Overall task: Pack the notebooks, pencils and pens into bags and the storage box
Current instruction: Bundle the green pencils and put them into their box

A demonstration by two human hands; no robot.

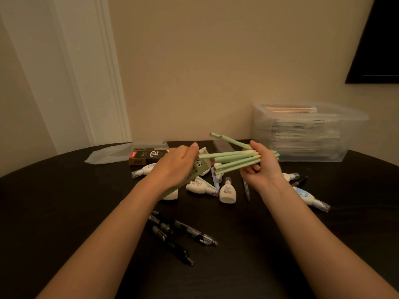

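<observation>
My right hand grips a bundle of several pale green pencils above the middle of the dark table. The pencils fan out to the left, and one sticks up and back. My left hand holds a green pencil box with a panda print, its open end facing the pencil tips. Some pencil ends touch or enter the box mouth. A clear plastic storage box stands at the back right with packed items inside. Several black pens lie near the front.
Several white correction-tape dispensers lie scattered under my hands, and one with a blue print at the right. A black and red refill box lies on a clear bag at the back left. The dark table meets the wall behind.
</observation>
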